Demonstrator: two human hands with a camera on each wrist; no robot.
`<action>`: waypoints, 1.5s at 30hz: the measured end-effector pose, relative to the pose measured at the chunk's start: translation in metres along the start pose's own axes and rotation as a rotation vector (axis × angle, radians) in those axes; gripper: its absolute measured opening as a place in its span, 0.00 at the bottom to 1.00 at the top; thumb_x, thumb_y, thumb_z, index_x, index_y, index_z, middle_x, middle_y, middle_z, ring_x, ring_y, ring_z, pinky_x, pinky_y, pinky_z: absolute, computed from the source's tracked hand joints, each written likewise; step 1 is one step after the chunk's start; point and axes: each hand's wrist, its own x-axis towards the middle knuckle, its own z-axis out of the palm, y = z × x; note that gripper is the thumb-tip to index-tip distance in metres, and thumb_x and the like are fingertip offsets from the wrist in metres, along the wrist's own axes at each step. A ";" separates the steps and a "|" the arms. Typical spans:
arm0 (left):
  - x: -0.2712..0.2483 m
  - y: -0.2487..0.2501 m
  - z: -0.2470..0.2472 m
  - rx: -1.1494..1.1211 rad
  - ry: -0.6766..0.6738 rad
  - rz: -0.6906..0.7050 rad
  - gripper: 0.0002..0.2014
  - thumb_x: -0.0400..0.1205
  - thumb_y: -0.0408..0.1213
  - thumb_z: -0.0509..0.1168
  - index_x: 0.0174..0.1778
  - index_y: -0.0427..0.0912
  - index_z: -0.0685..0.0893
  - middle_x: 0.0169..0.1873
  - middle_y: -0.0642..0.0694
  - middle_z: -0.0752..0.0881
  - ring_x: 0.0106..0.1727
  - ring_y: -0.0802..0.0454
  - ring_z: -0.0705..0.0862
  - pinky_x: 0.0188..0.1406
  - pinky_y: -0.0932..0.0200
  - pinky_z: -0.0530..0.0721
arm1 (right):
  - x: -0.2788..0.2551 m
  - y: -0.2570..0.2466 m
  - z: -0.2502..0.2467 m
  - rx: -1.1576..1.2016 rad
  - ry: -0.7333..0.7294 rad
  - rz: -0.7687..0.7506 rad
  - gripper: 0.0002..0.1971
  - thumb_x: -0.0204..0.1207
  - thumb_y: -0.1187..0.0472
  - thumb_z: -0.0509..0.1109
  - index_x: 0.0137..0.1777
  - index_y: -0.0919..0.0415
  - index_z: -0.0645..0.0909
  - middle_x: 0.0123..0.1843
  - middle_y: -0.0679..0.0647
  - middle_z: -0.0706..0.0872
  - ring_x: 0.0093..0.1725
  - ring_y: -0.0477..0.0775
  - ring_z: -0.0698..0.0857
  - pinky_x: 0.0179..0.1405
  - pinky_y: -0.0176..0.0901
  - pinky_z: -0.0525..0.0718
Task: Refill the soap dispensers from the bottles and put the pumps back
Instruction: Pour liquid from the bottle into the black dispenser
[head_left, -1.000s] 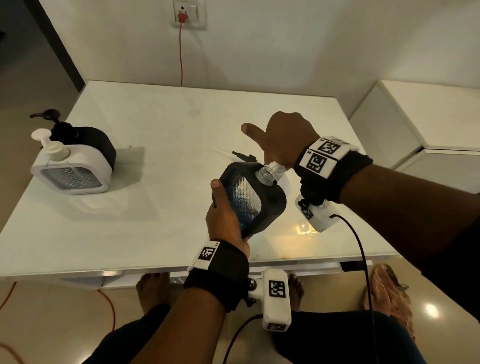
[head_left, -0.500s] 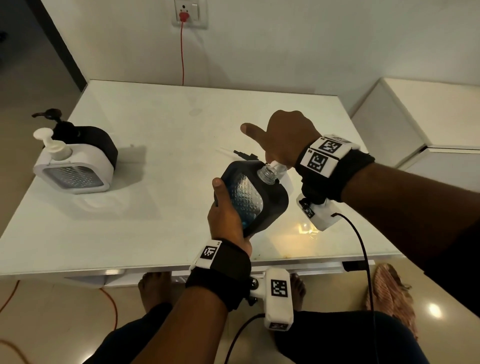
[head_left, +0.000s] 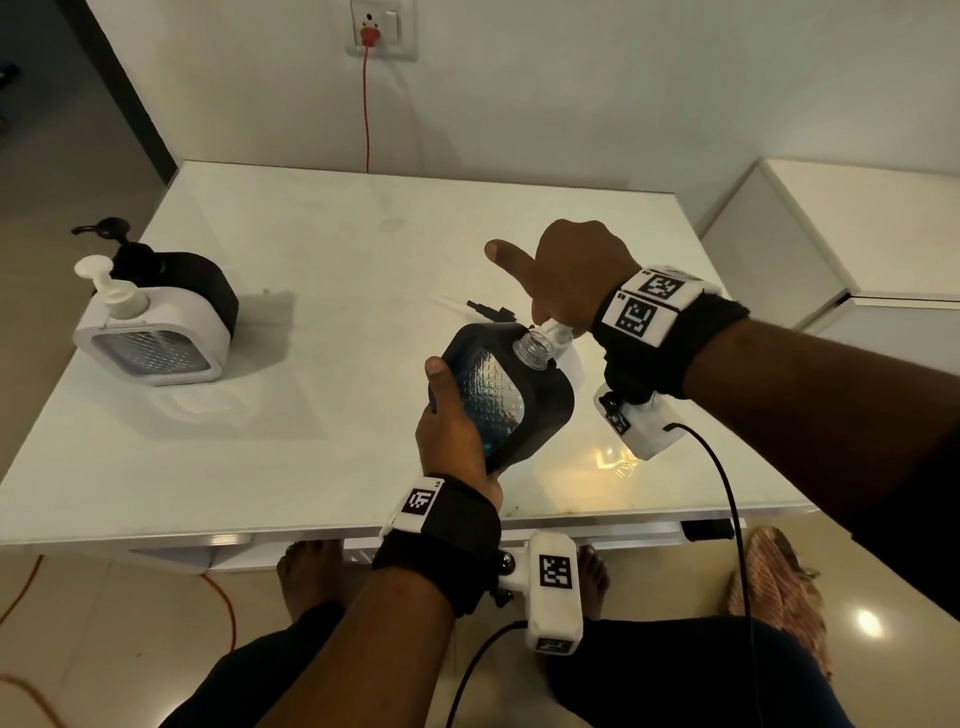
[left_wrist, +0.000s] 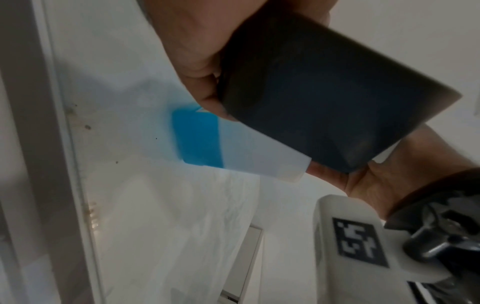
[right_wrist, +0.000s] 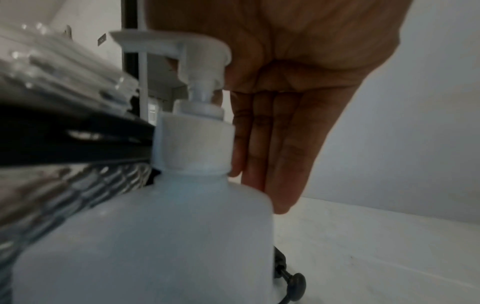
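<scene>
My left hand grips a black soap dispenser with a clear textured front, tilted above the table's near edge with its open neck up. My right hand rests its palm on the pump head of a white refill bottle, fingers straight, thumb stuck out. The bottle's spout points toward the dispenser's neck. From the left wrist, the dispenser's black base hides most of the white bottle and its blue label. A loose black pump lies just behind.
At the table's left edge stand a white dispenser with a white pump and a black one behind it. A white cabinet stands to the right. A red cord hangs from the wall socket.
</scene>
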 end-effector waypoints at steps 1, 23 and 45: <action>0.001 0.000 0.000 0.000 0.004 -0.003 0.35 0.82 0.73 0.57 0.75 0.52 0.83 0.65 0.43 0.90 0.62 0.37 0.90 0.64 0.31 0.90 | 0.001 0.001 0.001 0.006 0.010 -0.002 0.39 0.81 0.25 0.51 0.31 0.60 0.82 0.35 0.55 0.89 0.39 0.58 0.87 0.50 0.54 0.86; 0.003 0.000 0.000 -0.006 0.006 -0.002 0.34 0.83 0.73 0.58 0.72 0.51 0.85 0.62 0.43 0.92 0.59 0.38 0.91 0.59 0.34 0.92 | 0.001 0.004 0.010 -0.012 0.081 0.031 0.33 0.84 0.31 0.56 0.32 0.58 0.81 0.39 0.56 0.90 0.43 0.60 0.87 0.48 0.50 0.82; 0.000 0.001 -0.002 0.001 -0.010 -0.014 0.35 0.83 0.74 0.57 0.75 0.51 0.83 0.65 0.42 0.90 0.62 0.37 0.90 0.58 0.35 0.92 | 0.001 -0.002 0.001 -0.026 -0.016 0.045 0.25 0.82 0.43 0.60 0.30 0.59 0.78 0.35 0.55 0.85 0.40 0.60 0.83 0.39 0.47 0.74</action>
